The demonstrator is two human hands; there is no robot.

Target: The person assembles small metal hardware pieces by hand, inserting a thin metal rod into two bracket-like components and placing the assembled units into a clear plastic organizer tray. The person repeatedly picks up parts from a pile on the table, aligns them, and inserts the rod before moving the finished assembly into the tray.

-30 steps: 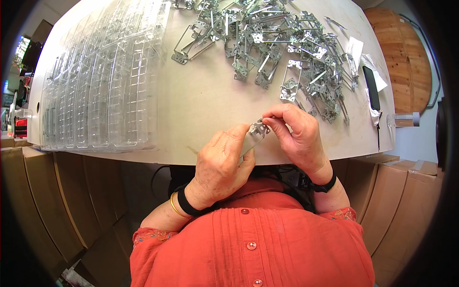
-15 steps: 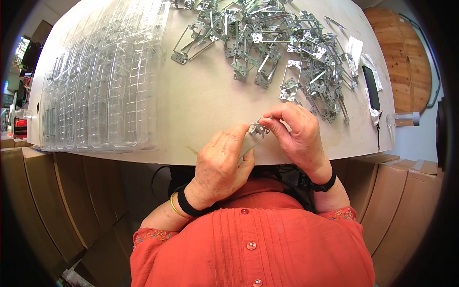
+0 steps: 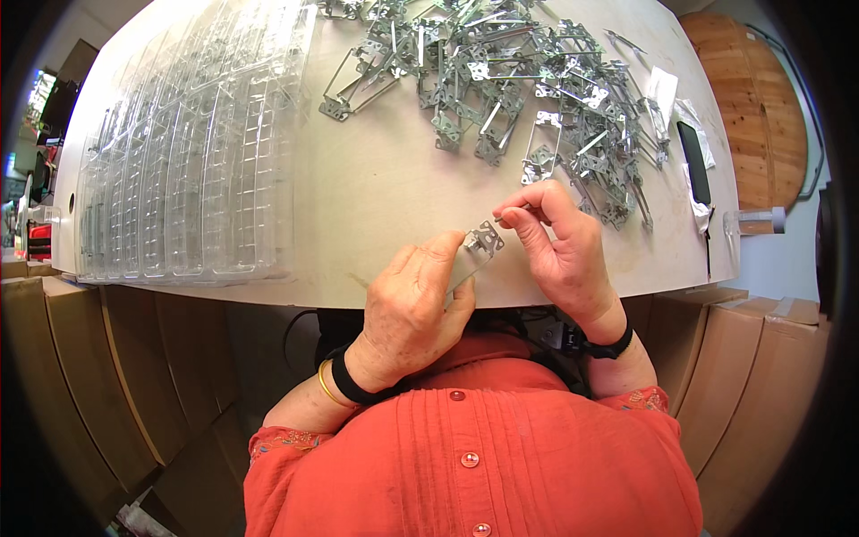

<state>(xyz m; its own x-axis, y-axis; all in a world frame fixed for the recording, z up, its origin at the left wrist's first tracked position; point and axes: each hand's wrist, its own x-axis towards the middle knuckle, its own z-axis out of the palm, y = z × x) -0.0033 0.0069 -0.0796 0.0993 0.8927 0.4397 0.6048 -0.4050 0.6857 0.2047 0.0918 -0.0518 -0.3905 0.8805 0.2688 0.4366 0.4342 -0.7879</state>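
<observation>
My left hand (image 3: 416, 291) is closed around a small metal bracket (image 3: 486, 240) near the front edge of the table. Punched holes show in the bracket's end plate, and a thin bar runs back from it between my thumb and fingers. Just past the upper right end of the bracket, my right hand (image 3: 557, 242) has its thumb and forefinger brought together in a pinch. Whatever lies between those fingertips, if anything, is too small to make out. Beyond both hands, a pile of similar metal brackets (image 3: 501, 67) covers the far middle and right of the table.
Stacked clear plastic trays (image 3: 183, 179) take up the left of the table (image 3: 358, 197). At the right lie a dark phone (image 3: 694, 163) and white paper (image 3: 662, 94). Cardboard boxes (image 3: 743, 358) stand below the table on both sides. A round wooden top (image 3: 761, 107) leans behind.
My right fingertips have drawn back slightly up and right from the bracket, showing more of its plate. The left hand keeps its hold almost unmoved.
</observation>
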